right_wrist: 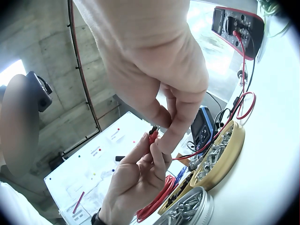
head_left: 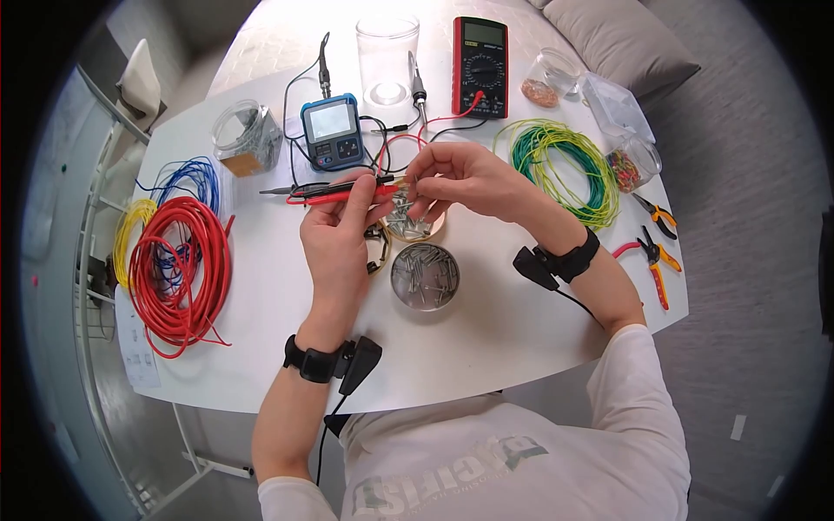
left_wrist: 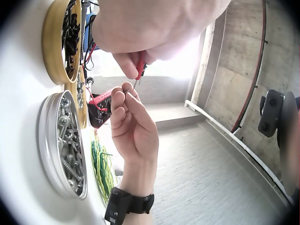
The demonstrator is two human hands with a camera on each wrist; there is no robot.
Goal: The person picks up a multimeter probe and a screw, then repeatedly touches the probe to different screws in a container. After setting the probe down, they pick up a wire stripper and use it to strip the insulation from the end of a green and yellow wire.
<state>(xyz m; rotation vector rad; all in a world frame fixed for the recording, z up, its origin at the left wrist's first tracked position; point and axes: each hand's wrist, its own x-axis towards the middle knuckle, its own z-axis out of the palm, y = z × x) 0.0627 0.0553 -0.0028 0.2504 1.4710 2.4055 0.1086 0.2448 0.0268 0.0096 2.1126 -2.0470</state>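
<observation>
My left hand (head_left: 337, 239) holds a red test probe (head_left: 340, 198) and a black test probe (head_left: 347, 186) together, their tips toward the right hand. My right hand (head_left: 469, 180) meets the tips, thumb and forefinger pinched on a small piece mostly hidden by the fingertips; I cannot tell its kind. Both hands are raised over the tins. Below them lie a silver tin (left_wrist: 49, 140) of screws, a yellow tin (right_wrist: 236, 149) of silver screws and another yellow tin (left_wrist: 50, 47) of dark screws. The red multimeter (head_left: 482, 74), with a lead plugged in, lies beyond.
Behind the left hand is a blue handheld meter (head_left: 333, 130) with cables. Red wire coils (head_left: 178, 278) lie left, green and yellow wire (head_left: 565, 174) right. Jars line the back, among them a tall clear one (head_left: 387, 61). Wire strippers (head_left: 653, 265) lie near the right edge.
</observation>
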